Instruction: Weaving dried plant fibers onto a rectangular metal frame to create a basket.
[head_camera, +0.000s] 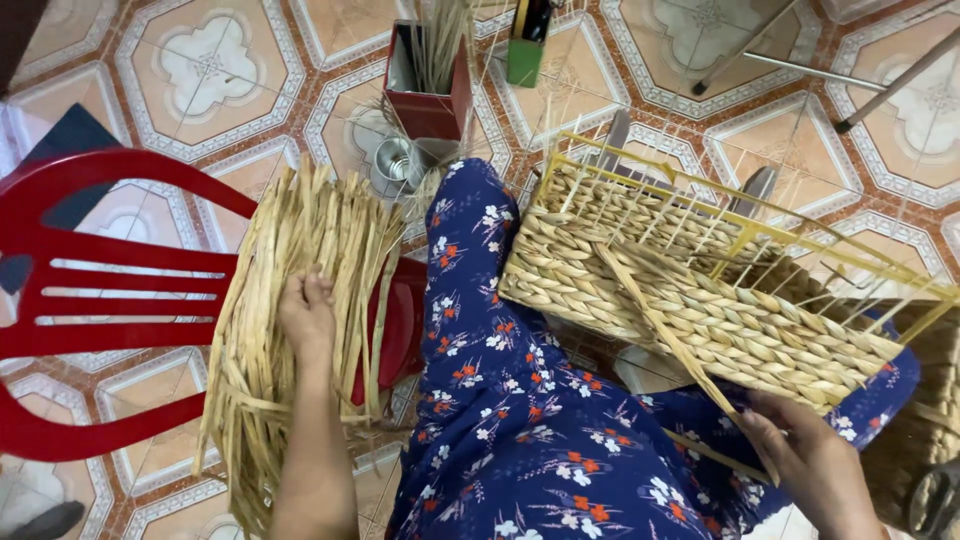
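Two bare hands are busy at once: the left hand (307, 308), left of centre, has its fingers curled down into a bundle of dried straw strands (290, 330) draped over a red plastic chair (90, 300), apparently pinching out a strand, though the exact grip is hidden among the fibres. At lower right, the right hand (805, 455) closes its fingers on the near edge of a half-woven basket (690, 290) on a yellow wire frame (740, 215), which rests tilted on the lap in blue floral cloth (520, 430). Judging by this, fresh material is being fetched for weaving; next, the picked strand would need pulling free and carrying across to the unfinished rim.
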